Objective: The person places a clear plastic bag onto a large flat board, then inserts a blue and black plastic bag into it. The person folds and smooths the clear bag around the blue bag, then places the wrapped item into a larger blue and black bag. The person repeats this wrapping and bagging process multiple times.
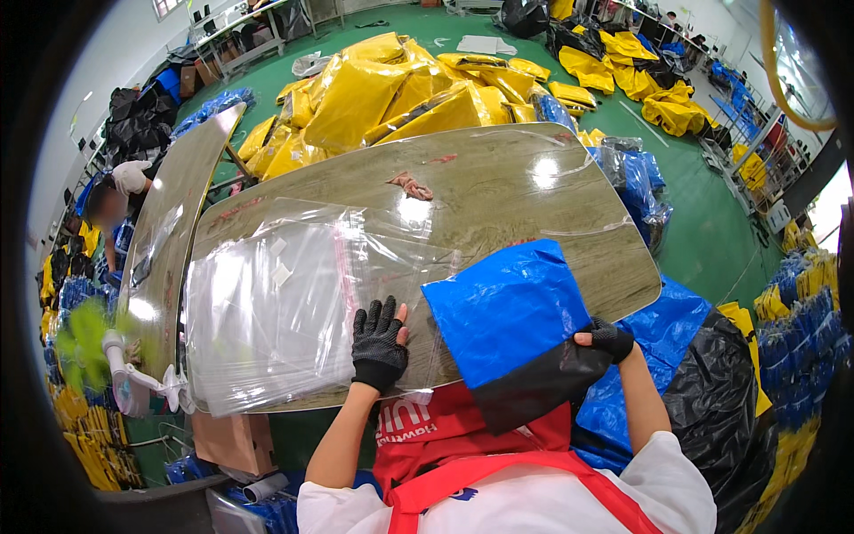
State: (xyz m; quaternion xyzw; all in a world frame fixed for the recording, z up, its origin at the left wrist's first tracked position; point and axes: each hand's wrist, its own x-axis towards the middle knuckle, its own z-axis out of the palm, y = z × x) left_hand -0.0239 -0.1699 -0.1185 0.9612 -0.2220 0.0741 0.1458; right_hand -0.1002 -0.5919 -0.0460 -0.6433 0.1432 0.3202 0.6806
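My left hand [379,343], in a black fingerless glove, lies flat with fingers apart on a stack of clear plastic bags [276,311] at the near left of a wood-grain table [498,191]. My right hand [607,338], also gloved, grips the right edge of a folded blue and black item [511,320] that rests on the table's near edge. The item's black lower part hangs over the edge toward my red apron.
A small pink scrap [410,185] lies at the table's far middle. Yellow bagged bundles [400,93] are heaped on the green floor beyond. Blue and black bundles [685,374] pile at my right. Another person [120,191] works at a second table [173,222] on the left.
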